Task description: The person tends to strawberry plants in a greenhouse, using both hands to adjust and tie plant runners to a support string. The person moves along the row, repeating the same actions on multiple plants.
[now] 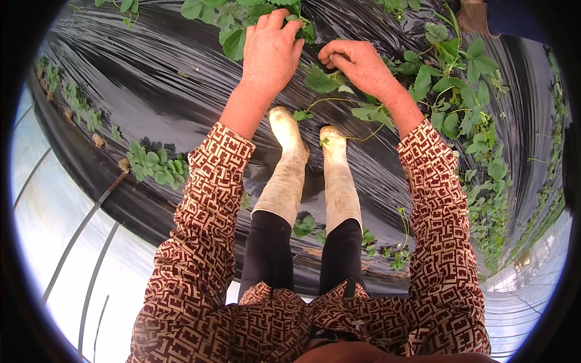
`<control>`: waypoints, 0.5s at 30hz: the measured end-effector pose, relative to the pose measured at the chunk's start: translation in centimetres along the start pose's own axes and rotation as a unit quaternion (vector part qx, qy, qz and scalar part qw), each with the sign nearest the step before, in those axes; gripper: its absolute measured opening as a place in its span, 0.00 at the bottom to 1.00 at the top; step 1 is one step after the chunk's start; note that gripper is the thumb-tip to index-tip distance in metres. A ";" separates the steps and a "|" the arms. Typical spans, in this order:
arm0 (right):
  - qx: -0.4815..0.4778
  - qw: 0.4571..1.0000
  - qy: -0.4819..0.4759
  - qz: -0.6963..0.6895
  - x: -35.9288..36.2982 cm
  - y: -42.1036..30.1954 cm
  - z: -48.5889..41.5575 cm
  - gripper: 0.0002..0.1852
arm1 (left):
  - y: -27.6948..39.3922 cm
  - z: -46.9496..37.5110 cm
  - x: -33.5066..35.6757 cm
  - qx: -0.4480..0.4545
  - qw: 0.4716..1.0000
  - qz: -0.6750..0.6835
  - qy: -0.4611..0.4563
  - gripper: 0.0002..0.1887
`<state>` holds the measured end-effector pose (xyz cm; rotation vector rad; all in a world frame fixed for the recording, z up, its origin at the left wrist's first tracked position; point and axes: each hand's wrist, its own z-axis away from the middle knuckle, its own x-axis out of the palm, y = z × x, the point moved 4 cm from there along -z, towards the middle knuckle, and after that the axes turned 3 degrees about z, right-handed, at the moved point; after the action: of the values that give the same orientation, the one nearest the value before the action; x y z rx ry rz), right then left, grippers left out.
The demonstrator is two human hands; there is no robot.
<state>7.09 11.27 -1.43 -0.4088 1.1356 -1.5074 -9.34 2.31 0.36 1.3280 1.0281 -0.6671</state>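
Note:
My left hand [273, 51] reaches into a strawberry plant [233, 38] at the top middle, its fingertips among the leaves. Whether it grips a stem there is hidden. To its right, my right hand [358, 66] is held with curled fingers and the thumb close to the forefinger, above a strawberry leaf [321, 79]. Nothing shows plainly between those fingers. A thin yellow-green runner [333, 99] arches below both hands and ends in a small leaf cluster [302, 115] near my boots.
Black plastic mulch film [181, 86] covers the ground. My pale rubber boots [283, 181] stand on it. A row of strawberry plants [476, 118] runs down the right. Another person's shoe [473, 19] shows at the top right. Greenhouse film with metal hoops [72, 240] curves along the left.

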 end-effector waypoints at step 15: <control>-0.104 0.936 -0.010 0.335 -1.7 -1.4 -5.0 0.26 | 0.4 0.8 0.4 -0.174 0.973 0.127 -0.087 0.33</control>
<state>2.95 14.79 -2.11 -0.1467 1.2586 -0.7878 -8.65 1.69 0.15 1.0496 0.7750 -0.3800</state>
